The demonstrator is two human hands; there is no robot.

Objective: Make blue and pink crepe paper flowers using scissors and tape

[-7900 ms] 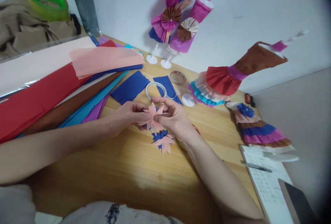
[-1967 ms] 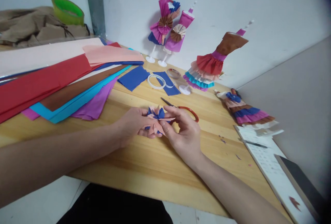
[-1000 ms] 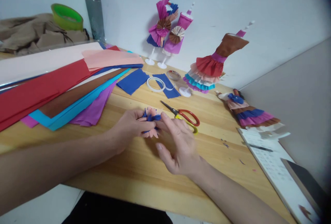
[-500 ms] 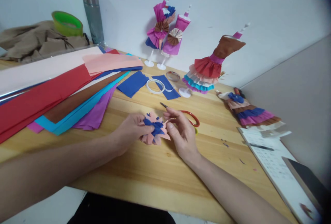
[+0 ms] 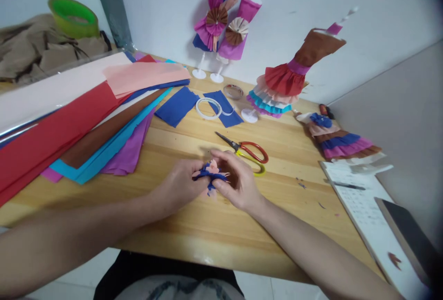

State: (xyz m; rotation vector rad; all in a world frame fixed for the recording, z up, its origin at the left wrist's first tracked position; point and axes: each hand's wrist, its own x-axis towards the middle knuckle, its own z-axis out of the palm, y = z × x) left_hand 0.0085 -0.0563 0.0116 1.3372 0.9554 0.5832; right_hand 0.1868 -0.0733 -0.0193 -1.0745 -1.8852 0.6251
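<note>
Between my two hands is a paper flower (image 5: 212,177) of layered pink and blue crepe paper with ragged petal edges. My left hand (image 5: 182,181) pinches it from the left, thumb on the blue paper. My right hand (image 5: 238,180) is closed on its right side, thumb pressed at the front and fingers curled behind. The petals are bunched together, and the fingertips behind them are hidden. Just beyond my right hand lie scissors (image 5: 238,147) with one red and one yellow handle, blades slightly apart and pointing to the far left.
Crepe paper sheets (image 5: 62,138) in several colours cover the left. Blue pieces (image 5: 177,106) and a white tape roll (image 5: 208,108) lie ahead. Dressed mannequins (image 5: 301,69) stand at the back; another dress (image 5: 342,141) lies right, above a notebook (image 5: 356,207) and dark phone (image 5: 408,240).
My right hand has closed in on the flower, which is now squeezed together and tilted instead of spread open. The view has shifted, showing the scissors more fully.
</note>
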